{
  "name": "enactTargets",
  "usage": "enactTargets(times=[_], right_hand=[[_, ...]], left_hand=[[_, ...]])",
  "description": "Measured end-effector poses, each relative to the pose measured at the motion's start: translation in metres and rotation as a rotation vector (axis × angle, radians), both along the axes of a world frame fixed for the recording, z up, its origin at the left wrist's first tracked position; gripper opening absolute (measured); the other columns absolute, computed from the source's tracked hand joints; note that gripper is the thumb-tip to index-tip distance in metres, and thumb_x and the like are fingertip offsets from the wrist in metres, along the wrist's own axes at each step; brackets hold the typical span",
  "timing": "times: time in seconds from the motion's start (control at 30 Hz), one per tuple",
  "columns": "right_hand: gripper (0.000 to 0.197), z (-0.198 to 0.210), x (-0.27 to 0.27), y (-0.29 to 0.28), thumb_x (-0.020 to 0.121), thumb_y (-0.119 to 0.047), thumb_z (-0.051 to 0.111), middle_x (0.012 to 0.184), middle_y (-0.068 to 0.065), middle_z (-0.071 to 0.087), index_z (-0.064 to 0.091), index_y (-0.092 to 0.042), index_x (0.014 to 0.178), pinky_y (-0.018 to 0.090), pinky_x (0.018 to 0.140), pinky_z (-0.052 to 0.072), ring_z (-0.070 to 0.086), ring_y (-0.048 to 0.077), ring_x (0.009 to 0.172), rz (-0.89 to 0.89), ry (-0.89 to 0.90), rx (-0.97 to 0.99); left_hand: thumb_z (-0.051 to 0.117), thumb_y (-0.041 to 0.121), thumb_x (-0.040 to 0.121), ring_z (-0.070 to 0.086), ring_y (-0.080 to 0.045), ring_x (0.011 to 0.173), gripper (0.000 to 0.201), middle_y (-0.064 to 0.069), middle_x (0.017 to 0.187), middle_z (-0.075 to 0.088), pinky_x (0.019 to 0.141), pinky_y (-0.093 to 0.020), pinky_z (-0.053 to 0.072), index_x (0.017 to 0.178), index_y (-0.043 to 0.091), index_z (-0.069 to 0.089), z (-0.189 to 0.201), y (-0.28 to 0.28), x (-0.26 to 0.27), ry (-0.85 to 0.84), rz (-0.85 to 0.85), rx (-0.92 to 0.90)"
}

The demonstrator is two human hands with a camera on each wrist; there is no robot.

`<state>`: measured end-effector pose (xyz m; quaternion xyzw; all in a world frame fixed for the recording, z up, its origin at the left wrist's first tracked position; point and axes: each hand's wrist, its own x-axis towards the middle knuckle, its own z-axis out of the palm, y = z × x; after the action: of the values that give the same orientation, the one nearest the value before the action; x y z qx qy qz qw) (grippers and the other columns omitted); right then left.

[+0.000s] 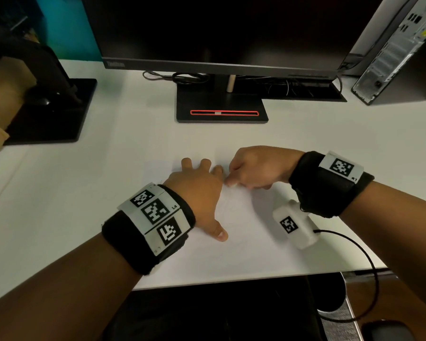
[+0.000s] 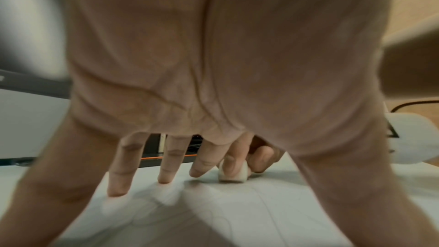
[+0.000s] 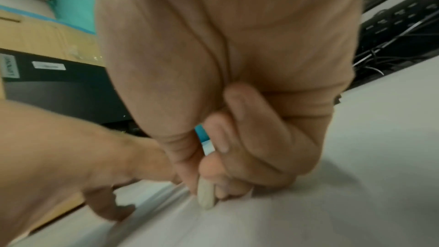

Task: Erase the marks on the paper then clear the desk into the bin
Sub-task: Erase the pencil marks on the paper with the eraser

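A white sheet of paper point(image 1: 244, 242) with faint pencil lines lies on the white desk before me. My left hand point(image 1: 199, 188) lies flat on it, fingers spread and straight, thumb pointing right. Just right of those fingertips, my right hand point(image 1: 253, 171) pinches a small white eraser point(image 3: 206, 193) between thumb and fingers, its end touching the paper. The left wrist view shows the eraser point(image 2: 234, 173) upright on the sheet beyond my left fingers point(image 2: 118, 172). Faint curved lines point(image 2: 261, 213) cross the paper near me.
A monitor stand point(image 1: 221, 107) sits behind the paper, with cables point(image 1: 182, 77) at its back. A black stand point(image 1: 49, 112) and a cardboard box point(image 1: 3, 94) are at the left, a computer tower point(image 1: 399, 52) at the far right. The desk's front edge point(image 1: 256, 279) is near me.
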<state>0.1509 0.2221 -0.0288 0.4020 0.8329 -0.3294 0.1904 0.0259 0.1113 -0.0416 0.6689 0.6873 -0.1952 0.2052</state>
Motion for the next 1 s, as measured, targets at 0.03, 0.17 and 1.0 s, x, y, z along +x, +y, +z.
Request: enactTargets(times=[0.03,0.17,1.0], right_hand=[[0.033,0.001,0.001,0.004,0.094,-0.027,0.060,0.060,0.006,0.046,0.053,-0.010,0.067,0.023,0.044,0.034,0.037,0.021,0.052,-0.041,0.012,-0.016],[0.034,0.005,0.002,0.007,0.093,-0.025,0.060,0.056,0.005,0.043,0.051,-0.010,0.064,0.023,0.045,0.034,0.036,0.022,0.052,-0.086,0.030,0.040],[0.033,0.005,-0.004,0.017,0.092,-0.027,0.059,0.060,0.009,0.045,0.051,-0.009,0.066,0.028,0.052,0.038,0.040,0.023,0.053,-0.076,0.033,0.127]], left_hand=[[0.081,0.074,0.059,0.022,-0.035,0.141,0.129,-0.004,0.158,0.021,0.097,-0.047,0.049,0.155,0.019,0.014,0.000,0.000,0.000,0.004,-0.003,0.001],[0.079,0.075,0.060,0.023,-0.036,0.142,0.134,-0.006,0.159,0.021,0.099,-0.048,0.048,0.156,0.012,0.012,0.000,-0.002,0.001,0.022,-0.006,0.010],[0.073,0.078,0.066,0.013,-0.036,0.147,0.129,-0.003,0.166,0.002,0.099,-0.049,0.048,0.157,0.005,0.015,0.002,-0.006,0.000,0.033,-0.014,-0.036]])
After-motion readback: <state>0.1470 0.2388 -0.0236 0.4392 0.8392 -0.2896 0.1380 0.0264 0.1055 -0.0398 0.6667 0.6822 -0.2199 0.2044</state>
